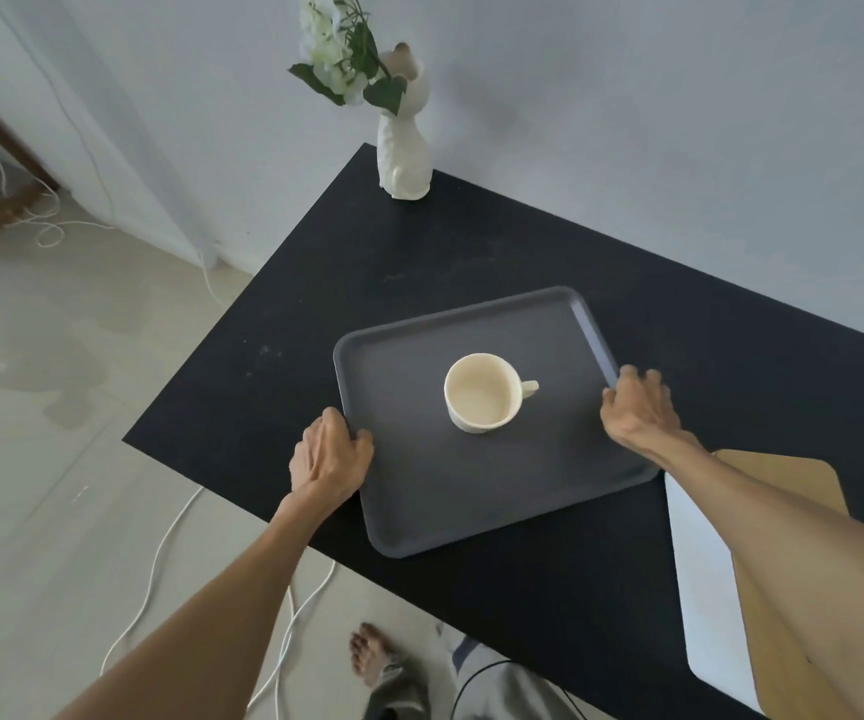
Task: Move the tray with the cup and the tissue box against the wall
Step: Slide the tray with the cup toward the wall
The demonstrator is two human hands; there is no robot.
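Observation:
A dark grey rectangular tray (419, 491) lies on the black table (263, 397), a gap of bare table between it and the wall. An empty cream cup (481, 392) stands upright near the tray's middle, handle pointing right. My left hand (328, 457) grips the tray's left rim, thumb over the edge. My right hand (637, 407) holds the right rim with the fingers curled on it. A white tissue box with a tan wooden lid (700, 579) sits at the table's right, partly hidden by my right forearm.
A white vase with white flowers (402, 148) stands at the table's far left corner against the wall (679, 148). White cables (159, 563) trail on the floor left of the table. My foot (370, 652) shows below the table's near edge.

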